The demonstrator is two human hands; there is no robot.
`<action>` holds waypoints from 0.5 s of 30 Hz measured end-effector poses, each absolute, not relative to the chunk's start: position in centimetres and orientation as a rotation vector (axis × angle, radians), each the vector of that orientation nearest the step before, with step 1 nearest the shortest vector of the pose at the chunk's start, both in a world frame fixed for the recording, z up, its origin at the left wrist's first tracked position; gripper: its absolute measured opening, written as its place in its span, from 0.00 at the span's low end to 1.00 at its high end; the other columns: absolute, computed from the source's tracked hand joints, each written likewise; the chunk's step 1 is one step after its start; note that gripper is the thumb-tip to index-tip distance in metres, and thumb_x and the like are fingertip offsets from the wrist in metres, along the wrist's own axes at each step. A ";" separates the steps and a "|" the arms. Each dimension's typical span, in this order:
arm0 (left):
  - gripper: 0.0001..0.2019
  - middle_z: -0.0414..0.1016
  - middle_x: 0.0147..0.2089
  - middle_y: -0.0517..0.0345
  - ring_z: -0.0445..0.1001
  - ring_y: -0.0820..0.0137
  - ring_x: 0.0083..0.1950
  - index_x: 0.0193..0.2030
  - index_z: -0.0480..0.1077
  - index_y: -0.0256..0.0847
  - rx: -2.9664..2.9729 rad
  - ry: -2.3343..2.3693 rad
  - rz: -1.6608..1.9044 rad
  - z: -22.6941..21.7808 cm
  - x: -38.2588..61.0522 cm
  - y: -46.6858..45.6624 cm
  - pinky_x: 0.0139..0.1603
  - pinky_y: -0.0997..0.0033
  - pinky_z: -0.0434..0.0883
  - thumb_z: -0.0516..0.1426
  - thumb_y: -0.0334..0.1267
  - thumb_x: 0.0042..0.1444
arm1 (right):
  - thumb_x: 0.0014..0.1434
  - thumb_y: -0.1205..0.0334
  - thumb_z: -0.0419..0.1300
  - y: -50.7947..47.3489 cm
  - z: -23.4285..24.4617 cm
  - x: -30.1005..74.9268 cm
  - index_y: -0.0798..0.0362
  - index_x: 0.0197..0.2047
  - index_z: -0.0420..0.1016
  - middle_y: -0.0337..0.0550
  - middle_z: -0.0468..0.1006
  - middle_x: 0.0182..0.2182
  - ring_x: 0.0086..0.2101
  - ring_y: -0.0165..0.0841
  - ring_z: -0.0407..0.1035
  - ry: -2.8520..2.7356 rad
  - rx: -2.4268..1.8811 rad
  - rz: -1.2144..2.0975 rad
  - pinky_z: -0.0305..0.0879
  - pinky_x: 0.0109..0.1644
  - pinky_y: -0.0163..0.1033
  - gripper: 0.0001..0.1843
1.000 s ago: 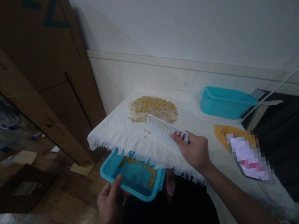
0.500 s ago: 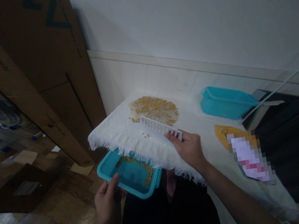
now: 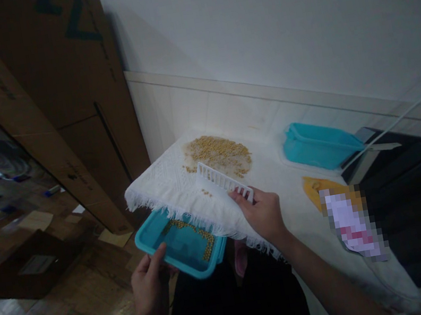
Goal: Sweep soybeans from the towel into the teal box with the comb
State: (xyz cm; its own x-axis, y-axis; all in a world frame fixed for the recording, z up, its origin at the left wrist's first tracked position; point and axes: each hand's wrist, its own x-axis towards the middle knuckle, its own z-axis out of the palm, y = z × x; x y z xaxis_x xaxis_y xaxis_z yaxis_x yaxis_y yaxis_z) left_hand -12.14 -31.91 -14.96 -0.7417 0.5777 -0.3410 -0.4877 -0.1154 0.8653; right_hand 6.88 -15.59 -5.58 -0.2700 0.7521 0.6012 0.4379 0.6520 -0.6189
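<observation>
Right grip (image 3: 262, 215) points white slotted tool (image 3: 215, 184) lengthwise far-left.

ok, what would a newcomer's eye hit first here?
Probably the pile of yellow beans on the white cloth, mid-frame. Just below it, the right hand holds a white slotted scoop, while the left hand grips a blue tray at the cloth's fringed edge. Another blue tub stands right of the pile.
</observation>
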 end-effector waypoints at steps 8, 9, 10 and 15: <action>0.20 0.69 0.19 0.63 0.66 0.73 0.20 0.23 0.72 0.39 0.121 1.441 1.917 -14.9 -12.2 -31.8 0.21 0.73 0.63 0.73 0.51 0.39 | 0.65 0.55 0.62 -16.7 -5.4 7.1 0.55 0.35 0.84 0.40 0.83 0.24 0.22 0.30 0.75 -2.009 -0.773 0.361 0.69 0.28 0.32 0.14; 0.19 0.69 0.19 0.64 0.65 0.73 0.20 0.24 0.72 0.39 0.119 1.437 1.915 -14.9 -12.2 -31.8 0.21 0.73 0.63 0.73 0.51 0.39 | 0.65 0.55 0.61 -16.8 -5.4 7.1 0.55 0.35 0.84 0.40 0.83 0.25 0.23 0.31 0.76 -2.014 -0.756 0.363 0.70 0.29 0.32 0.14; 0.19 0.69 0.19 0.64 0.65 0.73 0.20 0.24 0.72 0.39 0.119 1.433 1.913 -14.9 -12.2 -31.8 0.21 0.73 0.64 0.73 0.50 0.40 | 0.65 0.55 0.61 -16.9 -5.5 7.1 0.55 0.36 0.85 0.41 0.84 0.25 0.23 0.31 0.77 -2.017 -0.742 0.367 0.71 0.29 0.32 0.14; 0.19 0.69 0.19 0.64 0.65 0.74 0.20 0.24 0.72 0.39 0.097 1.453 1.904 -15.0 -12.3 -32.0 0.20 0.73 0.62 0.73 0.49 0.40 | 0.66 0.57 0.62 -17.5 -5.7 7.2 0.54 0.37 0.85 0.43 0.86 0.30 0.27 0.33 0.80 -2.034 -0.645 0.352 0.75 0.33 0.33 0.13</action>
State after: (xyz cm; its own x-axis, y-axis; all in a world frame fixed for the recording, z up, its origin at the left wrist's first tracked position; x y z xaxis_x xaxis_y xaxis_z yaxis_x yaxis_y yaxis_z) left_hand -12.30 -31.95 -14.97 -0.7324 0.5808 -0.3553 -0.4960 -0.0977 0.8628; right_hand 7.25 -17.53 -5.75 -0.4190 0.5721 0.7051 0.3018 0.8201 -0.4861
